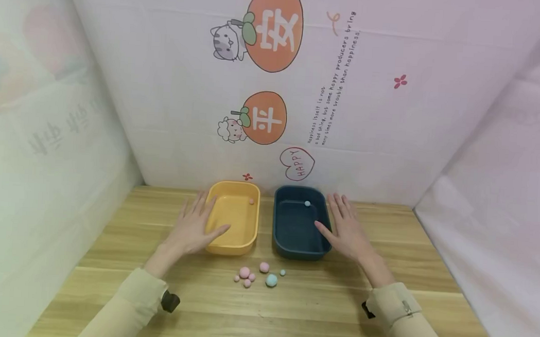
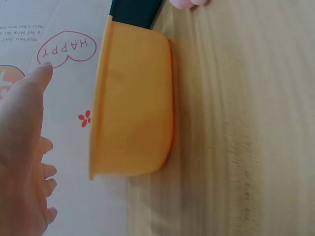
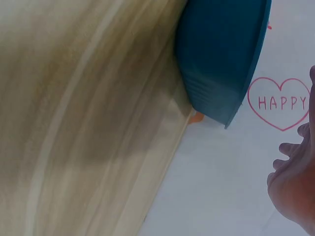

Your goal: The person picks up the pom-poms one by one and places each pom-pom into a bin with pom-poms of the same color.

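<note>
My left hand (image 1: pixel 193 228), fingers spread and straight, hovers at the left side of a yellow bin (image 1: pixel 232 249); in the left wrist view it stays apart from the bin's wall (image 2: pixel 135 98). Beside a dark blue bin (image 1: pixel 299 254) is my right hand (image 1: pixel 347 235), likewise spread, its thumb overlapping the right rim in the head view. Neither hand holds anything. A small pink ball (image 1: pixel 251 201) lies inside the yellow bin, and a pale blue ball (image 1: pixel 307 204) inside the blue one. Several pink balls (image 1: pixel 244 272) and two light blue balls, one larger (image 1: pixel 271 280) and one tiny (image 1: pixel 282 272), lie in front of the bins.
Both bins stand side by side near the back edge of the wooden table (image 1: pixel 261 317), with a narrow gap between them. A white printed cloth (image 1: pixel 181 106) hangs right behind them. More white cloth walls (image 1: pixel 490 202) close in the left and right sides.
</note>
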Demonstrator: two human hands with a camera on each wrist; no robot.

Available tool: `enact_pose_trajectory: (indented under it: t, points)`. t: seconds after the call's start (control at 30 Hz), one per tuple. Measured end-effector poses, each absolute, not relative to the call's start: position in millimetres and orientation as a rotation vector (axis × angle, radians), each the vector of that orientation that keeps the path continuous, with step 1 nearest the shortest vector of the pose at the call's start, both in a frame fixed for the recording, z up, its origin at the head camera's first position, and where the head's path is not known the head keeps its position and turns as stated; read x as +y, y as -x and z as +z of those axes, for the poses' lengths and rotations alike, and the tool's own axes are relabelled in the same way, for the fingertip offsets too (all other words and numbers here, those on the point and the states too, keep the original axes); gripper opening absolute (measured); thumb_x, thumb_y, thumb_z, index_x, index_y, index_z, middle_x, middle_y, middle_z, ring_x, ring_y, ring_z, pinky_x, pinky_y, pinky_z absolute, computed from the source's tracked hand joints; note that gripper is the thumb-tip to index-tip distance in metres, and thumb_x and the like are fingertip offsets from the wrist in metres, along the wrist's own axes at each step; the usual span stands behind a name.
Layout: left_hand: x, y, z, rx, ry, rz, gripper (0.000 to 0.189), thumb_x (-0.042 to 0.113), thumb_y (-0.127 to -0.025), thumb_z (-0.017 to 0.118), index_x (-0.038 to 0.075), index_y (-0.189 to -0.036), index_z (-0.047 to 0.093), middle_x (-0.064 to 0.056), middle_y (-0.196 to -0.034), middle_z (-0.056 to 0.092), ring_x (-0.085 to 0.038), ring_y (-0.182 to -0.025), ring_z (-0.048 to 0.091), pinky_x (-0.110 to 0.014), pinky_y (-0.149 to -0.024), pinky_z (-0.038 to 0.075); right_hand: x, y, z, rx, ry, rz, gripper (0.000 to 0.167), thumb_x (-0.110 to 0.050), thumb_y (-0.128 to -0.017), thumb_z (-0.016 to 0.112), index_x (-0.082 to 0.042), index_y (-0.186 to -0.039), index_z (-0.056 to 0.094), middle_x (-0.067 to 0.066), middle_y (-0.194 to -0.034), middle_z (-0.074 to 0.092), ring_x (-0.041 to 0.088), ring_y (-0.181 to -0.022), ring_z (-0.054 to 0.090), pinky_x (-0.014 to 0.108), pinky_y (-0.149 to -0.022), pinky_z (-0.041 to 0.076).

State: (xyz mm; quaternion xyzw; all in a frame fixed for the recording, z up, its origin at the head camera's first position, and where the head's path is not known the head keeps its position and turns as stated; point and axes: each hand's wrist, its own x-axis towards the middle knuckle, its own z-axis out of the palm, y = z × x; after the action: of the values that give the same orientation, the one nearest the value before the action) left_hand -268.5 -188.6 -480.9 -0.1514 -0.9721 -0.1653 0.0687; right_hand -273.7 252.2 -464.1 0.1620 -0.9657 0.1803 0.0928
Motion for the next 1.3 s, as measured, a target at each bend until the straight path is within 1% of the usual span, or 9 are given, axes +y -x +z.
enact_pose_trajectory:
  t: [0.17, 0.33, 0.47, 0.6, 0.73, 1.0, 1.13, 1.3]
  points:
    - [-195, 262, -490, -2.939, 0.459, -0.512, 0.109, 0.076, -0.102, 0.055, 0.004, -0.176, 0.018, -0.024, -0.185, 0.009, -0.046, -0.172, 0.012, -0.069, -0.139, 0.006, 247, 268, -472, -2.833, -0.550, 0.579, 0.091, -0.047, -0.110, 0.062, 0.000, -0.175, 0.017, 0.031, -0.182, 0.017, 0.053, -0.169, 0.013, 0.072, -0.137, 0.017]
    - [-198, 259, -499, -2.960, 0.458, -0.532, 0.114, 0.079, -0.101, 0.054, 0.003, -0.176, 0.016, -0.022, -0.185, 0.008, -0.042, -0.173, 0.013, -0.066, -0.141, 0.007, 241, 263, -482, -2.834, -0.585, 0.588, 0.091, -0.050, -0.110, 0.061, -0.003, -0.176, 0.019, 0.029, -0.183, 0.016, 0.052, -0.169, 0.016, 0.073, -0.135, 0.023]
    - [-197, 259, -503, -2.966, 0.466, -0.522, 0.117, 0.081, -0.100, 0.055, 0.002, -0.176, 0.014, -0.020, -0.185, 0.009, -0.039, -0.174, 0.012, -0.064, -0.141, 0.011, 238, 259, -484, -2.856, -0.591, 0.603, 0.092, -0.053, -0.110, 0.060, -0.005, -0.176, 0.017, 0.025, -0.184, 0.015, 0.050, -0.171, 0.014, 0.072, -0.135, 0.023]
    - [-194, 258, -506, -2.958, 0.487, -0.509, 0.120, 0.081, -0.099, 0.057, -0.002, -0.174, 0.015, -0.023, -0.184, 0.014, -0.039, -0.173, 0.015, -0.063, -0.141, 0.015, 235, 257, -487, -2.871, -0.597, 0.607, 0.095, -0.056, -0.110, 0.060, -0.006, -0.177, 0.014, 0.022, -0.185, 0.015, 0.047, -0.172, 0.013, 0.070, -0.136, 0.023]
    - [-192, 255, -511, -2.957, 0.500, -0.489, 0.120, 0.080, -0.100, 0.057, -0.005, -0.173, 0.015, -0.025, -0.183, 0.014, -0.040, -0.173, 0.015, -0.062, -0.141, 0.016, 232, 253, -491, -2.887, -0.597, 0.608, 0.096, -0.057, -0.110, 0.059, -0.008, -0.178, 0.012, 0.021, -0.185, 0.016, 0.045, -0.173, 0.012, 0.068, -0.137, 0.023]
    - [-192, 249, -521, -2.921, 0.482, -0.494, 0.123, 0.081, -0.099, 0.057, -0.007, -0.173, 0.015, -0.027, -0.183, 0.014, -0.041, -0.172, 0.016, -0.062, -0.139, 0.021, 223, 240, -494, -2.848, -0.623, 0.687, 0.093, -0.051, -0.109, 0.063, -0.002, -0.176, 0.019, 0.023, -0.183, 0.023, 0.048, -0.170, 0.019, 0.071, -0.134, 0.028]
    - [-192, 249, -523, -2.918, 0.473, -0.504, 0.123, 0.082, -0.099, 0.056, -0.008, -0.172, 0.016, -0.028, -0.183, 0.014, -0.043, -0.172, 0.016, -0.063, -0.139, 0.021, 216, 233, -494, -2.838, -0.640, 0.732, 0.090, -0.051, -0.110, 0.062, -0.001, -0.175, 0.022, 0.022, -0.182, 0.025, 0.048, -0.170, 0.021, 0.072, -0.133, 0.030]
    - [-191, 251, -522, -2.918, 0.472, -0.503, 0.123, 0.082, -0.099, 0.056, -0.008, -0.172, 0.016, -0.028, -0.183, 0.014, -0.044, -0.172, 0.017, -0.062, -0.139, 0.022, 208, 226, -489, -2.828, -0.675, 0.826, 0.088, -0.048, -0.111, 0.061, -0.004, -0.176, 0.021, 0.021, -0.183, 0.022, 0.047, -0.170, 0.021, 0.073, -0.131, 0.032]
